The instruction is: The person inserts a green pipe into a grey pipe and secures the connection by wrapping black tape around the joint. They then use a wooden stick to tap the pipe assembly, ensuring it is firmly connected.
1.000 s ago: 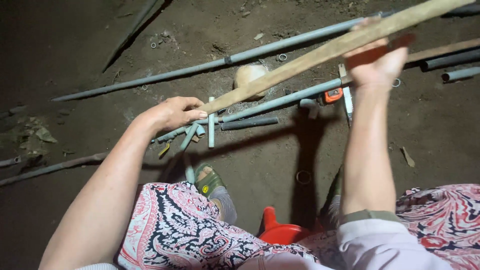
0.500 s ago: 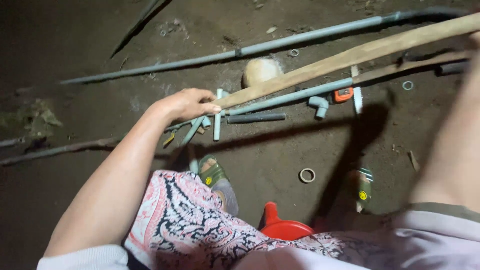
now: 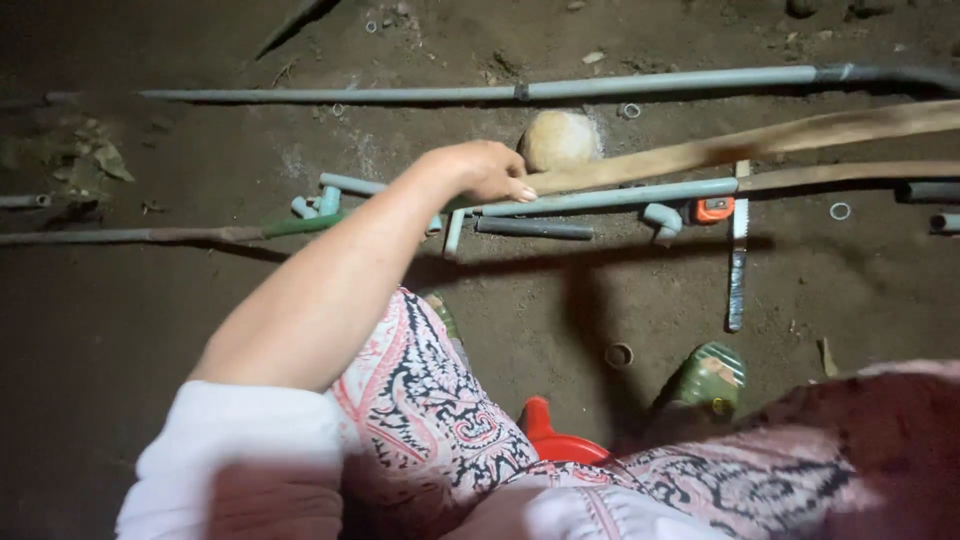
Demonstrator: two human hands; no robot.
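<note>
Here your left hand (image 3: 487,172) grips the near end of a long wooden stick (image 3: 760,142), which slants rightward above the grey pipe (image 3: 610,197) on the dirt floor (image 3: 150,320); your right hand is out of view.

Stone (image 3: 558,138) lies behind the wooden stick (image 3: 760,142), pipe (image 3: 610,195) before it.

The one head camera looks steeply down from close above the left hand (image 3: 490,170) onto the dirt floor (image 3: 150,330).
</note>
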